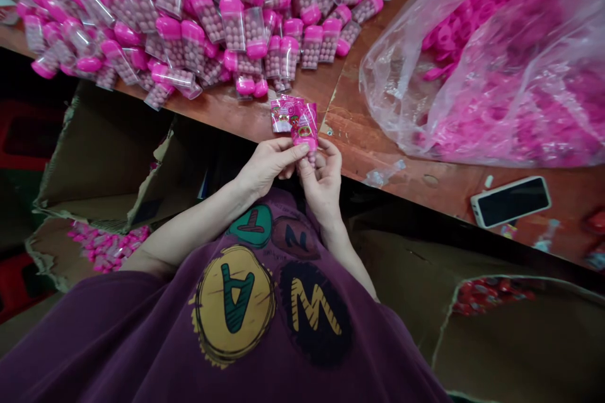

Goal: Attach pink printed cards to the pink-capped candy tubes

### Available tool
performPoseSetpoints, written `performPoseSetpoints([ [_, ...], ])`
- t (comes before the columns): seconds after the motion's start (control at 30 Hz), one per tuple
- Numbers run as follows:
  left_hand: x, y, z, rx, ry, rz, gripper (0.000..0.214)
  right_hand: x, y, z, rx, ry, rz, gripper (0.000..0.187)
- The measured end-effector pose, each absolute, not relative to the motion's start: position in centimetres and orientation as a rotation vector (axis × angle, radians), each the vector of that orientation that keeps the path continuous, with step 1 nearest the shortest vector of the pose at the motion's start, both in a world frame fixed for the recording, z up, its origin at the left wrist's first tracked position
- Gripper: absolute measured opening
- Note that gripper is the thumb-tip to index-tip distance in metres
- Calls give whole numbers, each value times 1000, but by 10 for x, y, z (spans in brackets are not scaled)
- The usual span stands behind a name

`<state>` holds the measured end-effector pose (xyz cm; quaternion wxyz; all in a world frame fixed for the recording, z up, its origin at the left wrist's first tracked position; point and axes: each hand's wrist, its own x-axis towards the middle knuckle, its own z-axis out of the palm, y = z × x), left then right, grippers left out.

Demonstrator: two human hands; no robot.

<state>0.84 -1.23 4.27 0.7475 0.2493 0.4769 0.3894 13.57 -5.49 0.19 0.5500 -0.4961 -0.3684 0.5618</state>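
My left hand (pixel 267 167) and my right hand (pixel 324 182) meet at the table's front edge. Between their thumbs and fingers they pinch a small clear tube of pale pink balls (pixel 311 158), mostly covered by the fingers. A shiny pink printed sachet (pixel 306 123) rises just above it; whether it is held too or leans on the table, I cannot tell. Behind lie more printed sachets (pixel 280 115), partly overlapped. Farther back, a heap of pink-capped clear tubes (pixel 234 25) filled with similar balls spreads across the table.
On the right of the brown table (pixel 352 113) lies a large clear plastic bag (pixel 394 69) of pink plastic pieces. A white-edged phone (pixel 513 201) rests near the front edge. Below stand open cardboard boxes (pixel 94 151), one with small pink pieces (pixel 111 245), another with red pieces (pixel 489 295).
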Motion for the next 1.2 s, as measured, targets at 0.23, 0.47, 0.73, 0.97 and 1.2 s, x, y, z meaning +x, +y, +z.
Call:
performPoseSetpoints([
  [0.23, 8, 0, 47, 504, 997, 839, 36, 147, -43, 9, -1106, -867, 1522, 59],
  [0.47, 14, 12, 44, 513, 1032, 929, 29, 141, -26, 7, -1174, -993, 1261, 61],
  [0.73, 6, 19, 45, 530, 981, 894, 31, 141, -8, 21, -1007, -690, 1671, 64],
  [0.97, 0, 23, 47, 478, 896, 905, 39, 137, -9, 21, -1065, -934, 1495, 59],
  [1.2, 0, 17, 44, 538, 919, 883, 34, 142, -10, 10, -1085, -1156, 1356, 67],
])
